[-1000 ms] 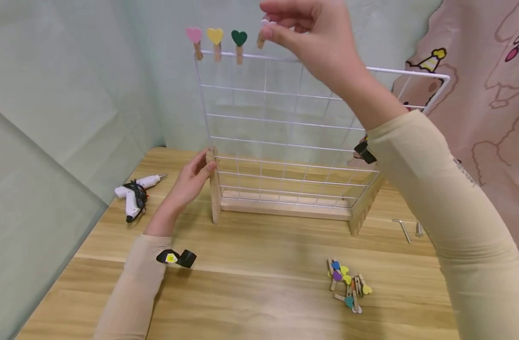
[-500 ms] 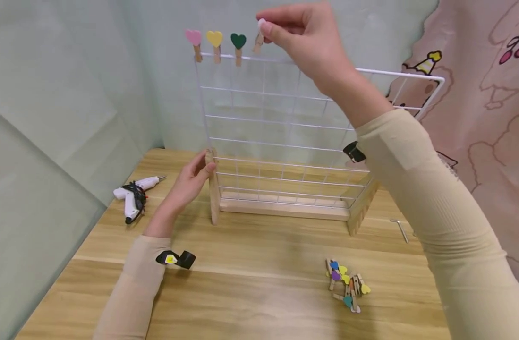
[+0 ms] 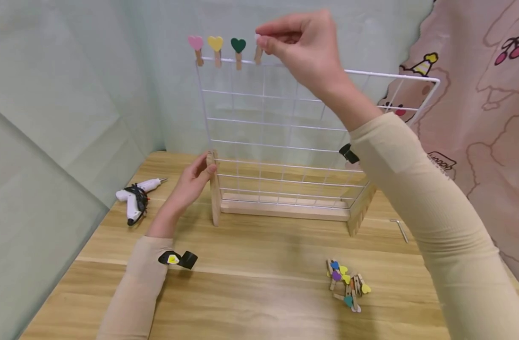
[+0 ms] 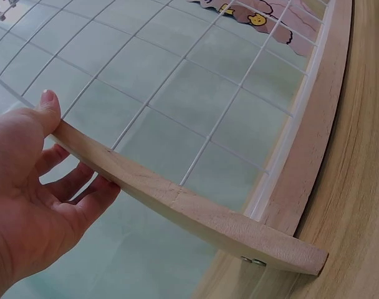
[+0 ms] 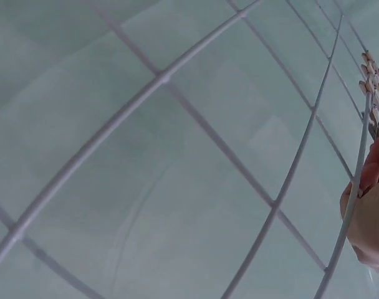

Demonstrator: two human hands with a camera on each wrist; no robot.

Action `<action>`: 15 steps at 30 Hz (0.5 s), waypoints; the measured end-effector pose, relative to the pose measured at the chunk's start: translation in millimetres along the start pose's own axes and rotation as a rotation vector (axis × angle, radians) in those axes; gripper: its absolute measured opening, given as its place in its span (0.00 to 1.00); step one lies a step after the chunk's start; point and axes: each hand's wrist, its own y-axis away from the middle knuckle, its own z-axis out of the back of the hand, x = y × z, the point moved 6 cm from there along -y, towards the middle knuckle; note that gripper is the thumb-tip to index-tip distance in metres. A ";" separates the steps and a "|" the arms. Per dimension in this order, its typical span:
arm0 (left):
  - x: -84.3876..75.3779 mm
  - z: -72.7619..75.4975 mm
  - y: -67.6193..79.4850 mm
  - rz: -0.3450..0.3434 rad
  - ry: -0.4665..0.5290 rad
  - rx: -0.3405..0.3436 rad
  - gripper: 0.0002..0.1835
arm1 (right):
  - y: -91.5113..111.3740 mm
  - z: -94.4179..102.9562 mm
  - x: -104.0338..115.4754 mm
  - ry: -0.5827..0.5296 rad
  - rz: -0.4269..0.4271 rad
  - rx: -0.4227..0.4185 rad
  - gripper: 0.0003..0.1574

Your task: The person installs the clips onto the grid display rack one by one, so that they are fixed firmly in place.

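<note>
In the head view a white wire grid panel (image 3: 263, 96) stands in a wooden base (image 3: 285, 210). My left hand (image 3: 191, 183) holds the wooden side post (image 3: 215, 193) near its top; in the left wrist view the thumb lies on one side of the post (image 4: 189, 208) and the fingers on the other. My right hand (image 3: 312, 54) pinches a small wooden clothespin (image 3: 258, 57) by its pale heart end, its lower tip at the top wire. To its left, clothespins with a green heart (image 3: 238, 45), a yellow heart (image 3: 215, 43) and a pink heart (image 3: 196, 43) sit on that wire.
A pile of heart clothespins (image 3: 348, 285) lies at the table's front right. A white glue gun (image 3: 133, 200) with its black cord wound round it is at the left. A hex key (image 3: 399, 230) rests right of the base, and a patterned pink cloth (image 3: 476, 156) hangs behind.
My right hand has come down and slightly left, bringing the pinched clothespin from above the top wire to it. The left hand keeps its hold on the post.
</note>
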 end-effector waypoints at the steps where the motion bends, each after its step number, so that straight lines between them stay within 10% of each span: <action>1: 0.0 -0.2 -0.3 0.002 0.004 -0.001 0.28 | -0.2 0.0 1.2 0.024 0.009 0.002 0.13; 15: 1.4 -0.4 -4.2 -0.019 -0.014 0.002 0.28 | 6.3 -3.6 10.8 0.229 0.068 0.063 0.11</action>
